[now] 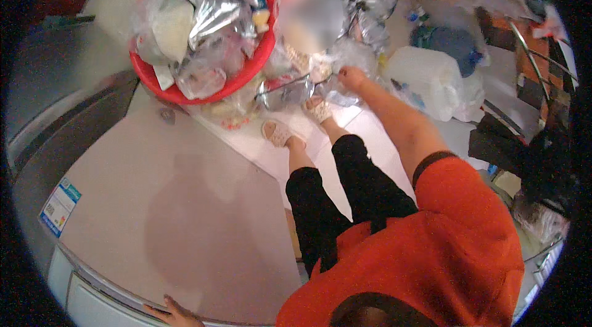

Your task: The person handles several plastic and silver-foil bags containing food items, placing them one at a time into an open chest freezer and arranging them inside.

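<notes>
My right hand reaches down among clear plastic bags and silver foil packaging on the floor. Its fingers are curled, but blur hides whether they grip a piece of the plastic. A thin dark strip lies across the foil, left of that hand. At the bottom left, my left hand is by the edge of a large flat beige appliance panel, with fingers spread and nothing seen in them. My slippered feet stand just before the pile.
A red plastic tub heaped with foil and plastic bags stands at the upper left. To the right are a translucent white plastic jug, a blue-grey container and brown cardboard. A printed label marks the panel's left edge.
</notes>
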Demonstrator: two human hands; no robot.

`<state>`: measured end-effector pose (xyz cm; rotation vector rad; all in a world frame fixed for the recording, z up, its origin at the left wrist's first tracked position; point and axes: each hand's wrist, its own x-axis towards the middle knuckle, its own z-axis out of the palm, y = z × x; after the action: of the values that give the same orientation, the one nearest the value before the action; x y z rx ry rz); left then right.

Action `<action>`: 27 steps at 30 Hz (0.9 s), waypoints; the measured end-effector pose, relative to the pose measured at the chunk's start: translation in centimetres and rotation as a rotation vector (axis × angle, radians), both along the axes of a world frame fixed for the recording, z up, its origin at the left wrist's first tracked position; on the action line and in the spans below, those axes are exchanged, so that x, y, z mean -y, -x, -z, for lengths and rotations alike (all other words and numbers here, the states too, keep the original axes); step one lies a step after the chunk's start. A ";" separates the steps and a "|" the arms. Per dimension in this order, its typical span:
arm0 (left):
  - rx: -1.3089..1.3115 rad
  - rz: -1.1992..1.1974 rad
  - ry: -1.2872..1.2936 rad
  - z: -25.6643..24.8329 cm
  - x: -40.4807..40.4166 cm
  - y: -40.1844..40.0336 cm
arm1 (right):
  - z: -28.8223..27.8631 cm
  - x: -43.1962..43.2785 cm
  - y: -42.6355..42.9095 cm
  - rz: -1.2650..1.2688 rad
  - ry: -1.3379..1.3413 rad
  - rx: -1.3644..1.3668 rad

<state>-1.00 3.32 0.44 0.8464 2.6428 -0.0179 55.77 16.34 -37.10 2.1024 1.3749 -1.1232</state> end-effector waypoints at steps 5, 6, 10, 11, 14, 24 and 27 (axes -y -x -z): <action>0.306 -0.128 -0.328 1.3 3.4 4.3 | 6.3 -2.3 3.0 -0.293 -0.190 -0.095; 0.323 -0.163 -0.337 0.9 3.3 4.5 | 6.5 -2.1 4.9 -0.375 -0.219 -0.148; 0.239 -0.054 -0.252 2.8 0.8 1.7 | 8.9 -1.3 8.5 -0.431 0.050 -0.080; 0.210 -0.009 -0.221 4.8 -0.3 -0.6 | 9.3 -1.3 8.9 -0.433 0.049 -0.079; 0.443 0.172 -0.030 16.0 -2.0 -11.2 | 8.5 -3.1 8.7 -0.183 0.007 -0.287; 0.644 1.130 1.003 57.7 6.7 -37.8 | 26.5 -11.7 -12.4 0.144 -0.413 0.150; 0.588 1.157 1.111 61.8 9.0 -38.5 | 25.4 -14.9 -12.5 0.114 -0.363 0.200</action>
<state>37.45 -5.71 -61.36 1.4166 0.9924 -1.1542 68.31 31.20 -62.47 2.4962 1.4640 -0.7154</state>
